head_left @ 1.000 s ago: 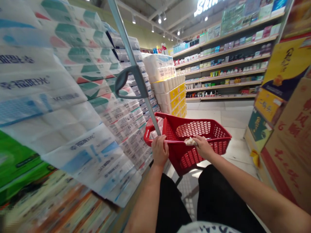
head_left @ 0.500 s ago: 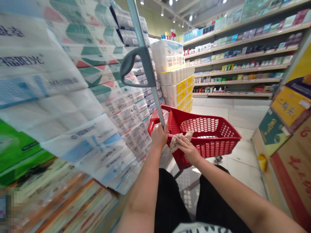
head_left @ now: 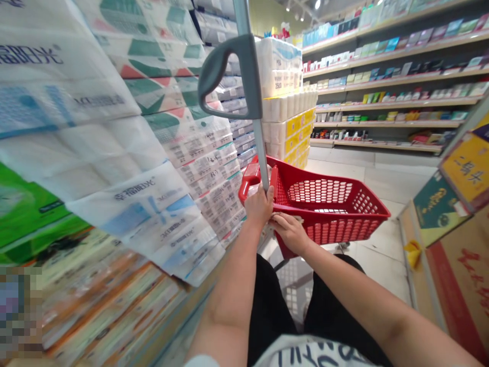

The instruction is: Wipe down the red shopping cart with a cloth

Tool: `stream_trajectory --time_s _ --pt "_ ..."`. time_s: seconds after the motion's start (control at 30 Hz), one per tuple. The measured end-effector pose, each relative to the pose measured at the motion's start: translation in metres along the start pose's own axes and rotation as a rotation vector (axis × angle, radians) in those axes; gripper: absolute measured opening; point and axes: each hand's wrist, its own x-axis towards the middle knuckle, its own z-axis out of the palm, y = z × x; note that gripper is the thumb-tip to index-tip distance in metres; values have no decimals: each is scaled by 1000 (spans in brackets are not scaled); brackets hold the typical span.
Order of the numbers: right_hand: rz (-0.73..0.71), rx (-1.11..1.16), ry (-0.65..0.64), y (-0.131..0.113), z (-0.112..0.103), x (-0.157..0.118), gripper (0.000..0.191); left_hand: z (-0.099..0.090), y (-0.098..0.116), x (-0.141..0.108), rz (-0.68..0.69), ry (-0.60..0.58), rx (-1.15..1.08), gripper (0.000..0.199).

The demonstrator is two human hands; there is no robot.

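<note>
Red plastic trolley basket (head_left: pixel 344 232), just one, stands before the person, a grey pole (head_left: pixel 259 148) rising from its near edge. Left hand (head_left: pixel 260 208) curls closed around the pole's foot; right hand (head_left: pixel 290 233) pinches one pale scrap (head_left: pixel 287 218), mostly hidden, at the near rim. Wrapped tissue packs (head_left: pixel 114 127) tower beyond the left edge.

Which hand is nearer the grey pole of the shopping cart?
Left. The left hand is closed around the grey pole, while the right hand lies beside it, apart from the pole, at the red basket's near rim.
</note>
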Motion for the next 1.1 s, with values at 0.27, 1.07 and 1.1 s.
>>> stream_trajectory --time_s 0.27,1.07,1.1 --pt "-4 9 -192 -4 6 -21 34 -4 4 -5 0 -5 -21 55" --pt "135 -123 -310 -4 25 -74 40 1 -8 -28 194 154 -7 42" --pt "135 -124 -325 -4 30 -78 41 4 -7 -28 187 176 -9 40"
